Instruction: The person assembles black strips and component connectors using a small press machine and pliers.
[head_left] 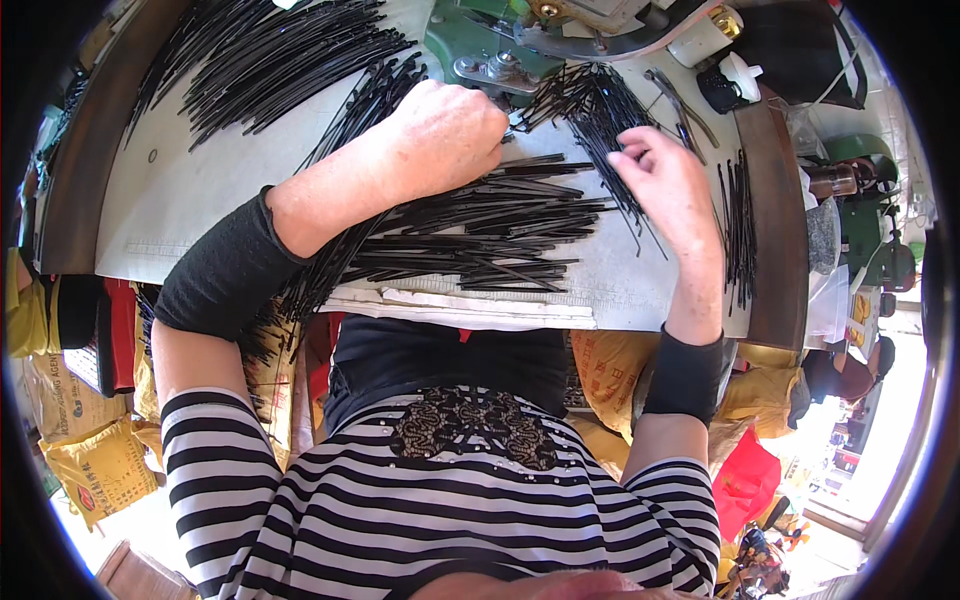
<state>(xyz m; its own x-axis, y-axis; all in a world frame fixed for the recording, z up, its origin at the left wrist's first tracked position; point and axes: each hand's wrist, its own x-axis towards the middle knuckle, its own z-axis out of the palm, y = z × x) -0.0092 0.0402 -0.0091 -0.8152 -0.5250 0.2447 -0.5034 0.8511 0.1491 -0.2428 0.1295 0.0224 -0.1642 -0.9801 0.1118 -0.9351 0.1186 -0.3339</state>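
Observation:
My left hand [450,138] is closed with its back turned up, close to the metal plate of a green machine [490,60]. The fingertips are hidden, so what they grip cannot be made out. A bunch of thin black strips [350,125] runs beneath the left wrist and forearm. Over the right part of the table, my right hand [668,185] hangs with loosely bent fingers, thumb and index apart and nothing visible between them. Just left of it lies a tangled bundle of black strips [595,115]. More black strips [480,235] are heaped along the near edge.
A large fan of black strips [290,65] covers the far left of the pale tabletop [150,215]. Several strips [738,230] lie by the right edge. Tweezers or scissors-like metal tools [680,110] and a white-topped black container [728,82] stand beyond the right hand.

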